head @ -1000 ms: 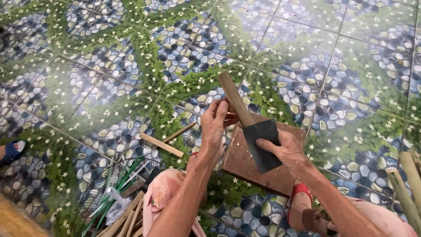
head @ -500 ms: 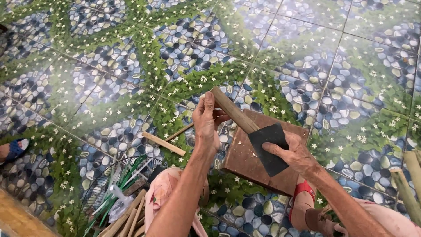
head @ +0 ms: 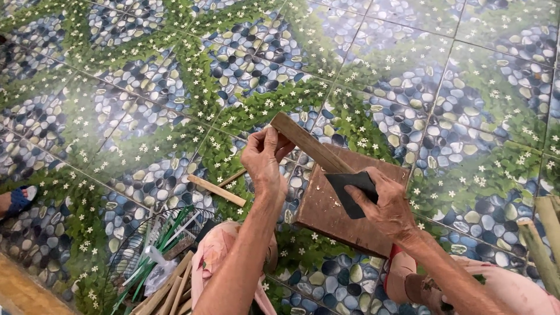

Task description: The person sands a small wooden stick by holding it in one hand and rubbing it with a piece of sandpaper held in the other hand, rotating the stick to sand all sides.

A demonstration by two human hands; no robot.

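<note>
My left hand (head: 263,157) pinches the upper end of a flat wooden slat (head: 306,143) that slants down to the right. My right hand (head: 388,207) grips a dark flat blade (head: 350,186), which meets the slat's lower end. My fingers cover much of the blade. Both are held just over a brown wooden board (head: 326,216) lying on the floor between my knees. I cannot tell whether the blade is cutting into the slat or fixed to it.
The floor is tiled with a pebble and flower pattern. Two loose sticks (head: 217,191) lie left of the board. A wire basket (head: 157,245) with green strips and wooden slats stands at lower left. Bamboo poles (head: 542,245) lean at the right edge. A sandalled foot (head: 17,198) shows far left.
The slat has tilted flatter and its upper end has shifted left with my left hand. My right hand has closed further over the blade, hiding more of it.
</note>
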